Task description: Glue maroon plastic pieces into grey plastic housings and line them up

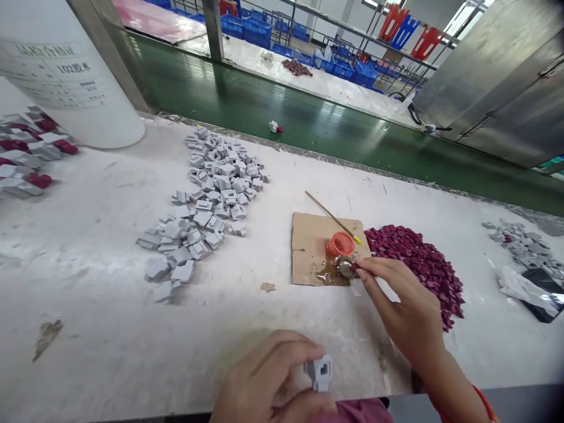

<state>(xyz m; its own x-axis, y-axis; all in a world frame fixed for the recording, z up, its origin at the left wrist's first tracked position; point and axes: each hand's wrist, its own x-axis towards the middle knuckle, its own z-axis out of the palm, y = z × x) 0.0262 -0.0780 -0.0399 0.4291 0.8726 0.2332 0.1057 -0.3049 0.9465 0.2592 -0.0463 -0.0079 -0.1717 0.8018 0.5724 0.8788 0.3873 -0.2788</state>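
Near the table's front edge my left hand (268, 376) is closed on a small grey plastic part (321, 373), its square hole facing up. My right hand (405, 305) pinches a small maroon plastic piece (355, 267) at a round metal dish (345, 268); whether they touch I cannot tell. That dish rests on a piece of cardboard (308, 235) wet with a glossy brown liquid. Just behind it stands an orange-red cup (341, 243), with a thin stick (330, 214) lying past it. Beside my right hand spreads a pile of maroon pieces (414, 264).
Grey parts (215, 194) lie heaped left of centre. A large white container (74, 76) stands at the back left, near joined grey and maroon pieces (26, 153). More grey pieces (524, 244) lie at the right. A green conveyor belt (352, 141) runs behind the table.
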